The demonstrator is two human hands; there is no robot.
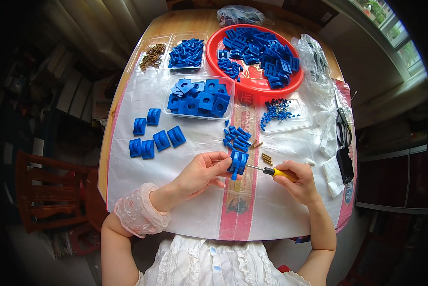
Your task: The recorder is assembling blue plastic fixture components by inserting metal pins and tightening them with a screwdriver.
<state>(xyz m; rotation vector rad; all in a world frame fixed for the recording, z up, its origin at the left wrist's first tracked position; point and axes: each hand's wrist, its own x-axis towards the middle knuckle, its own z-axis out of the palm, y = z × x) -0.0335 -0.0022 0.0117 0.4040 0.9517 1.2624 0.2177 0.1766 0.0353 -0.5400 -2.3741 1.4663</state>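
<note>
My left hand is closed on a blue plastic part, held above the table's middle between thumb and fingers. A narrow blue piece sticks out from the part's lower side. In my right hand is a screwdriver with a yellow and black handle. Its metal shaft points left and the tip meets the part's right side; the exact contact is too small to tell. Just beyond my hands lie a pile of small blue wedge-like pieces and several brass-coloured pins.
Several blue curved parts lie at left. Behind are a clear tub of blue square plates, trays of small blue pieces and brass pins, and a red basin. Tiny blue pieces, scissors and a black phone-like object are at right.
</note>
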